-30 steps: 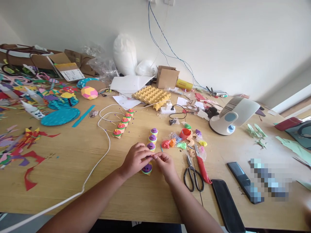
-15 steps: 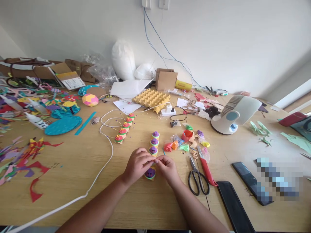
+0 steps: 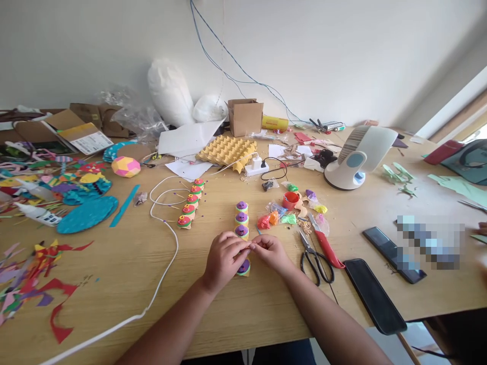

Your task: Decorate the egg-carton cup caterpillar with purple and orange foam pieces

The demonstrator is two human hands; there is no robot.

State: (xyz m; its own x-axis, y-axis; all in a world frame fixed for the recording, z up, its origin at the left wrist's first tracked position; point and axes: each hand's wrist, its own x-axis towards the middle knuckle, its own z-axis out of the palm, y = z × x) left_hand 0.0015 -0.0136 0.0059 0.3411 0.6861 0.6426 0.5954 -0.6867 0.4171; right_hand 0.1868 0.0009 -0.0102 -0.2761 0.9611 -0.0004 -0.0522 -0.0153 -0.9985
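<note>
A row of egg-carton cups topped with purple and pale green clay (image 3: pixel 241 218) stands on the table in front of me. Over its nearer part, my left hand (image 3: pixel 226 261) and my right hand (image 3: pixel 271 251) meet at the fingertips. Both are closed in a pinch; whatever lies between the fingers is too small to make out. The hands cover part of the row, and one purple cup (image 3: pixel 244 266) shows below them. To the left stands a similar row with red and green clay (image 3: pixel 191 205), thin sticks poking from its sides.
Right of my hands lie black-handled scissors (image 3: pixel 317 263), a red-handled knife (image 3: pixel 327 248), bagged coloured clay (image 3: pixel 263 221) and phones (image 3: pixel 375 294). A white cable (image 3: pixel 167 268) crosses the left side. Behind are an egg tray (image 3: pixel 228 151) and a fan (image 3: pixel 353 159). Another person's hand (image 3: pixel 482 229) shows at the right edge.
The camera view has turned slightly right, so most background things sit farther left. My hands keep their fingertips together over the purple row. Another person's fingers now show at the right edge.
</note>
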